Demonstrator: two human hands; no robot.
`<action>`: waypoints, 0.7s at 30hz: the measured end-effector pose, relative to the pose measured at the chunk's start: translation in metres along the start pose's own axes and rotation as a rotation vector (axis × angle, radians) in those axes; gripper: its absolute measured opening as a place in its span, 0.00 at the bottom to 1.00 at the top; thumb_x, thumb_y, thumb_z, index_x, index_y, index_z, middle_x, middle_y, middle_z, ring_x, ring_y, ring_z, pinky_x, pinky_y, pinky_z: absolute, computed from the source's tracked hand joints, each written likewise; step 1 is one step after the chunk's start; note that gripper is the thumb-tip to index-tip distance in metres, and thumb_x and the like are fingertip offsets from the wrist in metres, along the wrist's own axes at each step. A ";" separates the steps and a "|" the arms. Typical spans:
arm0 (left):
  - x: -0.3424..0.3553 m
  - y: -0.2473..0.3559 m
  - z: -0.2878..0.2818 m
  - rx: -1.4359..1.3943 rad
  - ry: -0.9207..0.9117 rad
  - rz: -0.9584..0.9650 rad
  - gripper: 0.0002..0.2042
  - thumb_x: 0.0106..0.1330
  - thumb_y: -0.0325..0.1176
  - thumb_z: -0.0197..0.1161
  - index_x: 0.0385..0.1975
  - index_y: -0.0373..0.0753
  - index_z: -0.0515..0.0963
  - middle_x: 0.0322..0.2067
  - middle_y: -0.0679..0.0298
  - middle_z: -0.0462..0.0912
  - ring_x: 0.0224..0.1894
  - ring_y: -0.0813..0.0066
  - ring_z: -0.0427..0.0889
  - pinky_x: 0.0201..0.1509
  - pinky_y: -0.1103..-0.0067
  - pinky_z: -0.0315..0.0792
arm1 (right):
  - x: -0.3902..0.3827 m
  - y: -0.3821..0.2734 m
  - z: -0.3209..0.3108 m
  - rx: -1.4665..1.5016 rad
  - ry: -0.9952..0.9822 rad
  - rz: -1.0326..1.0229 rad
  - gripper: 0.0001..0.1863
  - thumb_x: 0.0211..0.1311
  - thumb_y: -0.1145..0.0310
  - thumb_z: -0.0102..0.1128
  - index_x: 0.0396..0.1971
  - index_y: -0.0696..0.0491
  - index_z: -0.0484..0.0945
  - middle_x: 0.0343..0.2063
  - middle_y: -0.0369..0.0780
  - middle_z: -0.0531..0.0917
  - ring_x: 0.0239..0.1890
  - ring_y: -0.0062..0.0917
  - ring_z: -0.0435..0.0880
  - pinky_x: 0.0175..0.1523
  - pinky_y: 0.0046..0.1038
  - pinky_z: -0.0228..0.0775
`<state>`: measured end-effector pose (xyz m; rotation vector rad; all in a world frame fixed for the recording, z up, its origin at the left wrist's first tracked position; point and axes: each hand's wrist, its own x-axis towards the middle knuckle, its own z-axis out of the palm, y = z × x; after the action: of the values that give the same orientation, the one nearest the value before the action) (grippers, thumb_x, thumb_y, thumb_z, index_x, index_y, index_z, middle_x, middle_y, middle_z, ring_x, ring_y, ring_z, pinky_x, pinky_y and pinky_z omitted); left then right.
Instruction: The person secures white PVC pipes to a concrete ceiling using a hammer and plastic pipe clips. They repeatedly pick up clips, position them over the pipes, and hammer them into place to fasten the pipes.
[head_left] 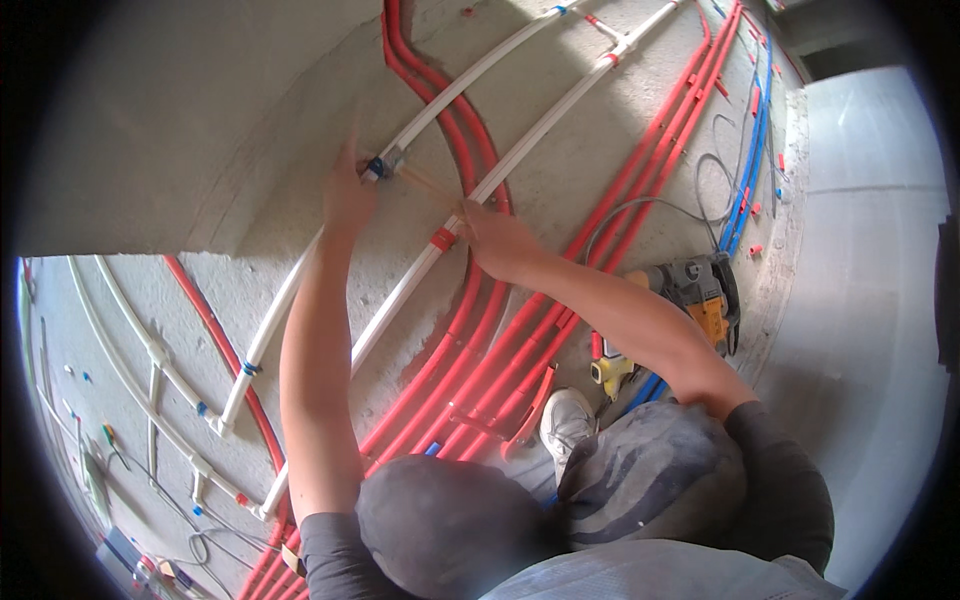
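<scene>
A white pipe (475, 75) runs diagonally across the concrete, with a blue clip (376, 168) and a grey piece (393, 160) around it. My left hand (350, 195) is at the blue clip, its fingertips smeared by motion. My right hand (495, 240) is closed, fingers pinched at the end of a thin tan strip (430, 184). That strip is blurred and stretches toward the grey piece. Just below my right fingertips, a second white pipe (400, 287) carries a red clip (443, 238).
Red conduits (520, 375) cross the floor in bundles, and blue conduits (745, 190) run along the right wall. A yellow and grey power drill (690, 290) lies beside my right forearm, its cable (655, 200) looping away. My shoe (568, 428) stands near a red bent piece (530, 415).
</scene>
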<state>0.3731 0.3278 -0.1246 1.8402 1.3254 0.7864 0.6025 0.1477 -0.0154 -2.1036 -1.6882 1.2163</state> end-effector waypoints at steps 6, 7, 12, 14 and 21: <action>-0.132 -0.007 -0.052 0.246 0.046 0.204 0.35 0.67 0.24 0.62 0.77 0.37 0.67 0.71 0.43 0.74 0.75 0.41 0.68 0.81 0.54 0.59 | -0.019 0.057 0.046 -0.096 0.214 -0.336 0.20 0.81 0.60 0.50 0.63 0.52 0.79 0.55 0.54 0.85 0.60 0.53 0.82 0.64 0.49 0.75; -0.175 0.037 -0.080 0.243 0.024 0.134 0.33 0.66 0.23 0.62 0.74 0.36 0.70 0.70 0.44 0.75 0.74 0.42 0.70 0.80 0.55 0.61 | -0.044 0.072 0.041 -0.298 0.213 -0.373 0.19 0.82 0.60 0.51 0.60 0.53 0.82 0.53 0.49 0.87 0.57 0.46 0.85 0.61 0.47 0.75; -0.421 0.066 -0.217 0.525 0.270 -0.083 0.24 0.63 0.21 0.67 0.62 0.34 0.79 0.61 0.47 0.81 0.66 0.48 0.78 0.73 0.60 0.68 | -0.102 0.124 0.031 0.143 0.308 -0.219 0.21 0.84 0.59 0.56 0.66 0.54 0.80 0.53 0.46 0.87 0.54 0.32 0.84 0.65 0.38 0.74; -0.552 0.068 -0.264 0.732 0.540 -0.378 0.25 0.58 0.22 0.68 0.59 0.33 0.81 0.56 0.49 0.84 0.63 0.48 0.80 0.73 0.62 0.68 | -0.119 0.137 0.022 0.111 0.187 -0.123 0.25 0.83 0.58 0.58 0.66 0.63 0.77 0.53 0.48 0.87 0.55 0.30 0.84 0.64 0.32 0.73; -0.826 0.013 -0.345 -0.320 1.026 -1.368 0.31 0.67 0.31 0.77 0.70 0.38 0.75 0.51 0.61 0.85 0.49 0.72 0.84 0.49 0.74 0.78 | -0.113 0.157 0.023 0.138 0.053 -0.280 0.23 0.81 0.61 0.61 0.66 0.60 0.78 0.55 0.43 0.86 0.56 0.28 0.85 0.62 0.32 0.76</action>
<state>-0.1335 -0.3951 0.0234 -0.0986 2.3575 0.9990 0.6996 -0.0126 -0.0698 -1.7351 -1.7491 1.1452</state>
